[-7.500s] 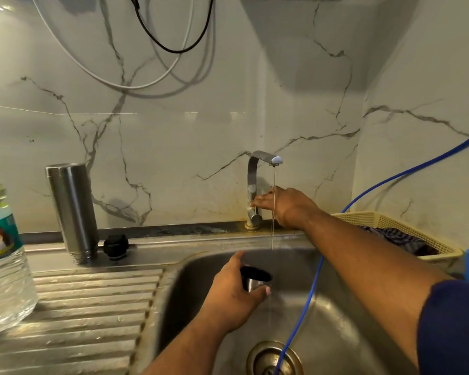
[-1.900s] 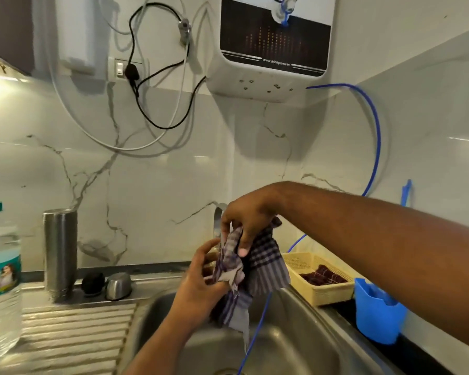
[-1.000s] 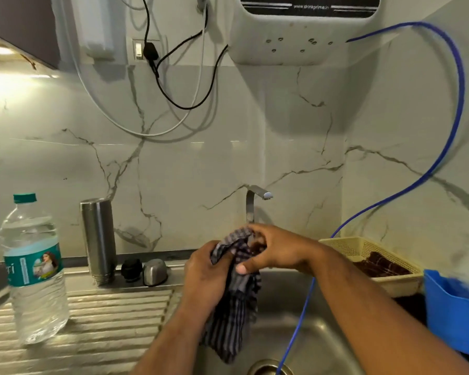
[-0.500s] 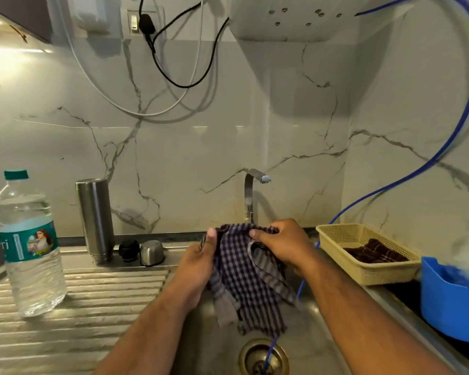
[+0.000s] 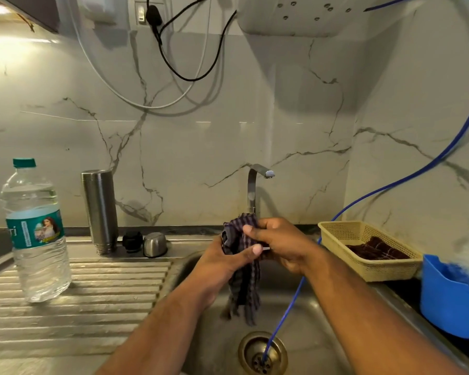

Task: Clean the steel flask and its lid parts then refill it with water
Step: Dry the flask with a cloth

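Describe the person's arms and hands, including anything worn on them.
Both hands are bare: the left hand and the right hand show no gloves, rings or wristbands. The left forearm and the right forearm are uncovered down to the frame's lower edge, with no sleeve, watch or marking in view. The nails that show on the fingers look short and unpainted.

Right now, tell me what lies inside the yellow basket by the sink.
A dark brown cloth lies in the yellow basket. The cloth and the near wall hide the floor beneath, so anything under it is unseen.
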Tool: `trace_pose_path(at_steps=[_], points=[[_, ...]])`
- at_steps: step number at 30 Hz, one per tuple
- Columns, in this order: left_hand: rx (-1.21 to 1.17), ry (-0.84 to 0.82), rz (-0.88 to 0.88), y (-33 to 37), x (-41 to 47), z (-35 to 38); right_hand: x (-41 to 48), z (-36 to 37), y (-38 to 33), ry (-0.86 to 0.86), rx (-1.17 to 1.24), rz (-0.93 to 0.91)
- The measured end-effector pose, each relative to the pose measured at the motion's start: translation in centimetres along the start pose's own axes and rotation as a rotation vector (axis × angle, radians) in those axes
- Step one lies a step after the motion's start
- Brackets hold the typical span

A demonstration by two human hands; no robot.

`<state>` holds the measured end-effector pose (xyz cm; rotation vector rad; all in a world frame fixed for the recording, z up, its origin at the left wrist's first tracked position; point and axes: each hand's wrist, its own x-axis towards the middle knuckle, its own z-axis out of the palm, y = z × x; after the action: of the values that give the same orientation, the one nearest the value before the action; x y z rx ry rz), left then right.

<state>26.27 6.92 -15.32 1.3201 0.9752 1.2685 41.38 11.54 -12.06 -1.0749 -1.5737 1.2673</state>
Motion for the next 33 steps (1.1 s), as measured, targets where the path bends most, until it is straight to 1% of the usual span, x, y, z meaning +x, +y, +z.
trace_pose_path(at_steps=[2, 5, 7, 10, 12, 15, 16, 18, 20, 21, 22, 23, 25, 26, 28, 29, 31, 32, 33], points=[[0.003, 0.042, -0.008, -0.2, 0.0, -0.3, 0.0, -0.3, -0.2, 0.064, 0.022, -0.016], [-0.062, 0.129, -0.104, -0.1, 0.2, -1.0, -0.1, -0.7, -0.6, 0.144, 0.057, -0.018], [-0.115, 0.217, -0.181, -0.1, 0.5, -1.6, 0.1, -1.1, -0.5, 0.274, 0.061, -0.026], [-0.129, 0.268, -0.272, -0.1, 1.0, -2.7, 0.2, -1.9, -0.2, 0.495, -0.135, -0.093], [-0.129, 0.271, -0.333, -0.4, 1.2, -3.5, 0.3, -2.4, 0.0, 0.554, -0.199, -0.082], [-0.150, 0.233, -0.513, -1.0, 1.3, -4.2, 0.9, -2.7, 0.3, 0.568, -0.193, 0.023], [-0.175, 0.194, -0.569, -1.0, 1.2, -4.4, 1.2, -2.8, 0.4, 0.570, -0.150, 0.062], [-0.242, 0.099, -0.633, -1.0, 1.1, -5.0, 1.2, -3.1, 0.4, 0.545, 0.032, 0.142], [-0.295, -0.020, -0.642, -0.4, 0.8, -5.6, 0.9, -3.7, 0.7, 0.416, 0.297, 0.181], [-0.319, -0.051, -0.610, 0.0, 0.8, -5.7, 0.9, -4.1, 0.6, 0.342, 0.400, 0.191], [-0.337, -0.059, -0.546, 0.2, 1.0, -6.0, 0.9, -4.5, 0.6, 0.258, 0.434, 0.175], [-0.344, -0.054, -0.470, 0.4, 1.1, -6.2, 0.7, -4.8, 0.6, 0.159, 0.384, 0.144], [-0.349, -0.004, -0.346, 0.6, 1.6, -6.9, 0.0, -5.1, 0.5, -0.045, 0.124, 0.063], [-0.330, -0.007, -0.305, 0.8, 1.7, -7.4, -0.3, -5.1, 0.5, -0.122, -0.018, 0.024], [-0.200, -0.092, -0.224, 1.1, 1.5, -7.8, -1.0, -4.9, 0.0, -0.220, -0.299, -0.006], [-0.110, -0.149, -0.198, 1.1, 1.3, -8.1, -1.3, -4.5, -0.3, -0.244, -0.466, 0.009], [0.108, -0.218, -0.158, 0.8, 1.1, -8.1, -1.7, -3.6, -0.8, -0.215, -0.818, 0.044], [0.259, -0.226, -0.132, 0.8, 1.0, -7.7, -1.7, -3.2, -0.8, -0.171, -0.944, 0.047], [0.420, -0.211, -0.100, 0.7, 1.1, -7.3, -1.7, -2.9, -0.9, -0.120, -1.017, 0.037]])
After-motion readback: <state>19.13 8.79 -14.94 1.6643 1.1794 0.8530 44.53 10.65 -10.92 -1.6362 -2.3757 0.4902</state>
